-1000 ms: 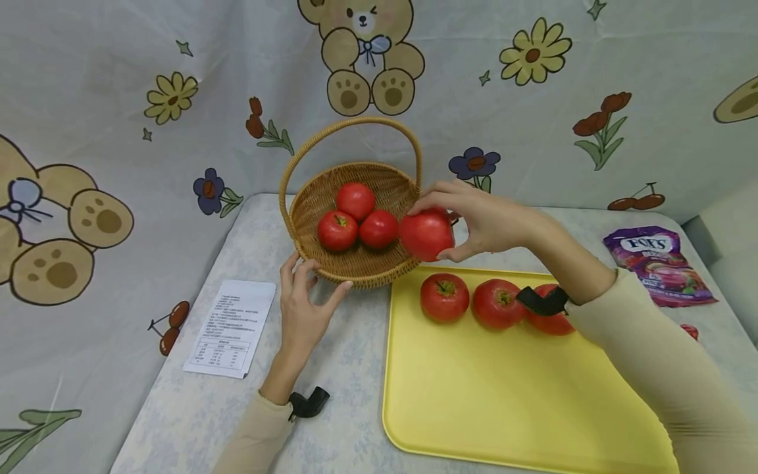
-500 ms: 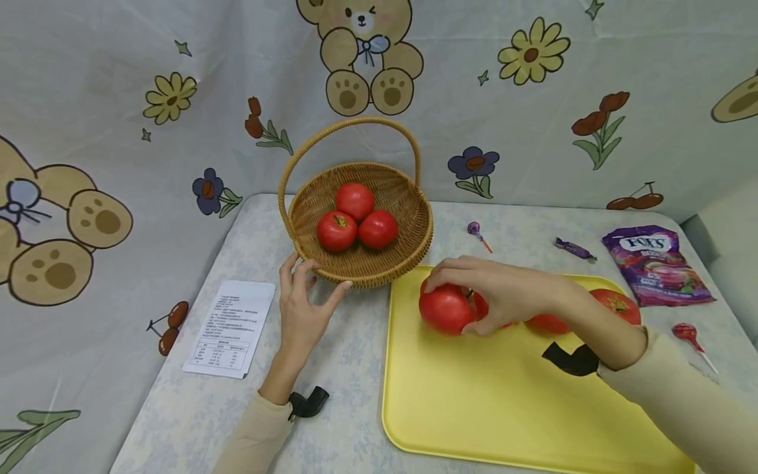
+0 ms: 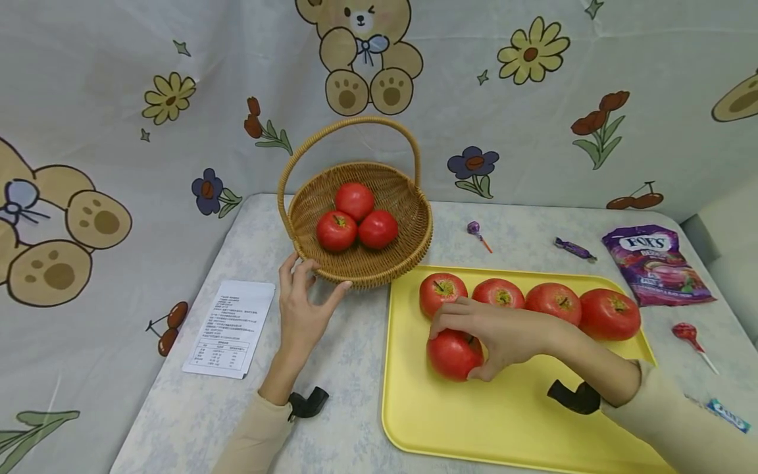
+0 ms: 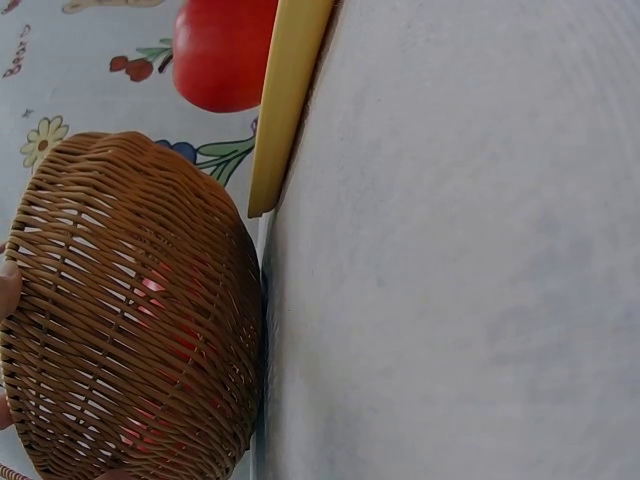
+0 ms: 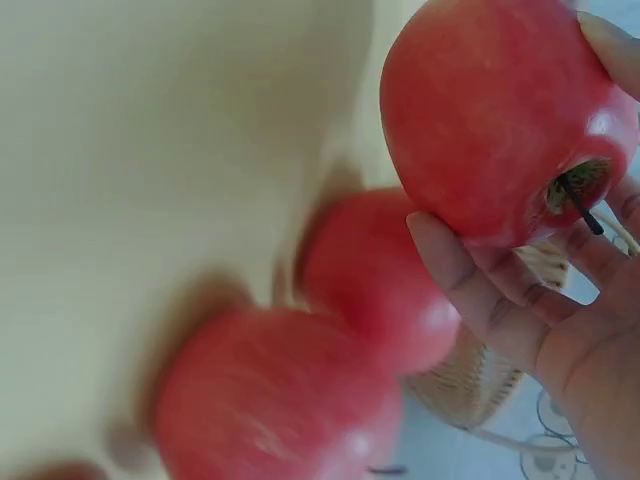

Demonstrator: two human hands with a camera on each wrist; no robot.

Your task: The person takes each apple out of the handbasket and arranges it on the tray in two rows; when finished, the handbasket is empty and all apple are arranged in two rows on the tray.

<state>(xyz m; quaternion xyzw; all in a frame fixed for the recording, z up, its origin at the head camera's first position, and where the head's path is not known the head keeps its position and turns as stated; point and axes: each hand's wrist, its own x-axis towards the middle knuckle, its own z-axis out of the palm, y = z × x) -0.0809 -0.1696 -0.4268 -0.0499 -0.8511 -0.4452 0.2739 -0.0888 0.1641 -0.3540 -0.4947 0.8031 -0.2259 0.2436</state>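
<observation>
In the head view my right hand [image 3: 509,336] grips a red apple [image 3: 453,357] over the yellow tray [image 3: 503,421]. The right wrist view shows that held apple [image 5: 490,120] with its stem, fingers and thumb round it. Behind it on the tray lies a row of several red apples [image 3: 553,303]. My left hand [image 3: 304,313] holds the near left edge of a wicker basket [image 3: 408,260]. Three red apples [image 3: 337,232] sit inside the basket. In the left wrist view the basket's woven side [image 4: 130,320] shows, with fingertips at its edge.
A purple candy bag [image 3: 657,266] lies at the far right, near a red lollipop [image 3: 687,332] and a wrapped candy [image 3: 574,250]. A purple lollipop [image 3: 474,228] is behind the tray. A printed paper [image 3: 231,329] lies at left.
My right hand has carried the apple from beside the basket down and towards me, in front of the row on the tray. The left hand and basket have stayed in place.
</observation>
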